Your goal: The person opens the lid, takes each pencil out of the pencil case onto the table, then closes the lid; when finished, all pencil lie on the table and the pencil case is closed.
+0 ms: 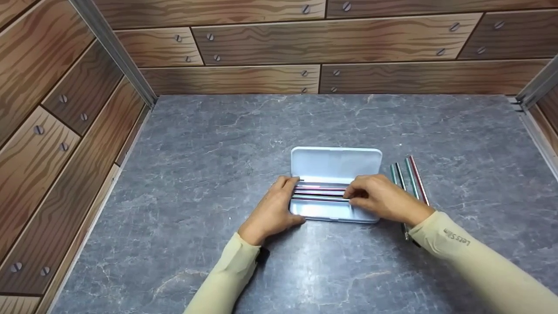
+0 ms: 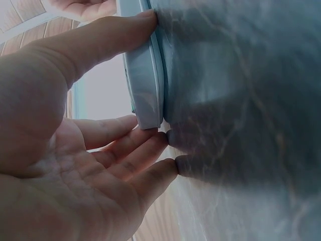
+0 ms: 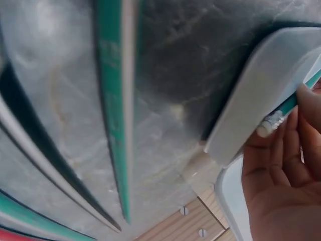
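A pale plastic pencil case (image 1: 320, 210) lies with its lid (image 1: 335, 163) raised at the back. Several pencils (image 1: 320, 192) lie lengthwise inside it. My left hand (image 1: 274, 207) holds the left end of the case, thumb on the front edge and fingertips at the side, as the left wrist view shows on the case wall (image 2: 143, 83). Over the right part of the case, my right hand (image 1: 386, 198) pinches a green pencil (image 3: 288, 105) near its white eraser end. The rest of that pencil is hidden by the fingers.
Right of the case, several loose pencils, among them a red pencil (image 1: 417, 176) and a green pencil (image 3: 114, 100), lie on the grey marbled table (image 1: 196, 174). My right forearm passes over their near ends. Wood-patterned walls (image 1: 331, 39) bound the table at back and sides.
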Motion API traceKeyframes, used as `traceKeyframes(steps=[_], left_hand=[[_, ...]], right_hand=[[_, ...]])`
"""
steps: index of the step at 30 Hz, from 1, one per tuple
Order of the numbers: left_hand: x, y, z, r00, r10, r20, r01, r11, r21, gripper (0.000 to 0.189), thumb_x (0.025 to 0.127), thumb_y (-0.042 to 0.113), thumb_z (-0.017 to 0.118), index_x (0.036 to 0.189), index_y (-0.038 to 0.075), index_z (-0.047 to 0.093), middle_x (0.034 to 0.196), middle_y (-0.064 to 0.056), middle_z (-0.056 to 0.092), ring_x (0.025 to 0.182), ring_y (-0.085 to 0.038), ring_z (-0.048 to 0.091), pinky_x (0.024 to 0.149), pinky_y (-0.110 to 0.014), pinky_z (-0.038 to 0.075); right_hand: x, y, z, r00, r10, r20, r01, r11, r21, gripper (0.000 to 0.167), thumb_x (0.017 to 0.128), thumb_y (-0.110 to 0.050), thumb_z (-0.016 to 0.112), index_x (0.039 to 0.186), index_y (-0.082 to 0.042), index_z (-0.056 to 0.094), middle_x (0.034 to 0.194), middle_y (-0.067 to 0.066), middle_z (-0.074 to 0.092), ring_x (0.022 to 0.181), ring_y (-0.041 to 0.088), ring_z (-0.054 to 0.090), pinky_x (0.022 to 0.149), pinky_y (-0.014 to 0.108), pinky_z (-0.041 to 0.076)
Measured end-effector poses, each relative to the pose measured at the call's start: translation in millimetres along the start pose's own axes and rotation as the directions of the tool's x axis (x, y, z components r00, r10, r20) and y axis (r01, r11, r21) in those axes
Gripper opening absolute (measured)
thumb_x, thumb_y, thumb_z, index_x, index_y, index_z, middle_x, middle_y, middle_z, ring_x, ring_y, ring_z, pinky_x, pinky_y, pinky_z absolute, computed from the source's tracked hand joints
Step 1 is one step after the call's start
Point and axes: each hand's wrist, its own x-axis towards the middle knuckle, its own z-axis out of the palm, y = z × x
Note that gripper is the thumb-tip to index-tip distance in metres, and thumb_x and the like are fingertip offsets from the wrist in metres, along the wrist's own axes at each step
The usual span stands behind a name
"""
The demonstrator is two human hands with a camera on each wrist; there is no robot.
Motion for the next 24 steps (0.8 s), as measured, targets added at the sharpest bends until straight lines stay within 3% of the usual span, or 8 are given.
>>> traceKeyframes(steps=[12, 19, 24], left_hand=[[1.0, -1.0, 0.4, 1.000, -0.011, 0.005, 0.011, 1.000, 0.002, 0.101, 0.080, 0.012, 0.098, 0.166, -0.003, 0.046, 0.156, -0.019, 0.056, 0.143, -0.037, 0.059, 0.129, -0.049, 0.048], [1.1, -0.4, -0.4, 1.000, -0.005, -0.004, 0.005, 1.000, 0.002, 0.101, 0.080, 0.012, 0.099, 0.165, -0.004, 0.047, 0.154, -0.019, 0.057, 0.141, -0.037, 0.060, 0.128, -0.049, 0.049], [0.3, -0.1, -0.9, 1.000, 0.000, -0.002, 0.000, 1.000, 0.004, 0.100, 0.081, 0.012, 0.098, 0.165, -0.004, 0.047, 0.156, -0.020, 0.056, 0.143, -0.037, 0.060, 0.129, -0.049, 0.048]], right_hand=[[-10.9, 3, -7, 0.992, 0.062, -0.106, -0.054, 0.995, 0.080, 0.013, 0.094, -0.008, 0.088, 0.105, -0.015, 0.088, 0.100, -0.003, 0.084, 0.091, 0.002, 0.069, 0.084, 0.026, 0.061], [-28.4, 6, -14, 0.982, 0.079, -0.169, -0.061, 0.992, 0.111, 0.013, 0.095, -0.009, 0.088, 0.106, -0.015, 0.088, 0.101, -0.002, 0.084, 0.092, -0.001, 0.069, 0.087, 0.023, 0.063], [-46.5, 15, -21, 0.963, 0.117, -0.243, -0.086, 0.987, 0.133, 0.018, 0.092, -0.005, 0.089, 0.108, -0.014, 0.088, 0.102, 0.000, 0.085, 0.089, -0.005, 0.068, 0.084, 0.014, 0.060]])
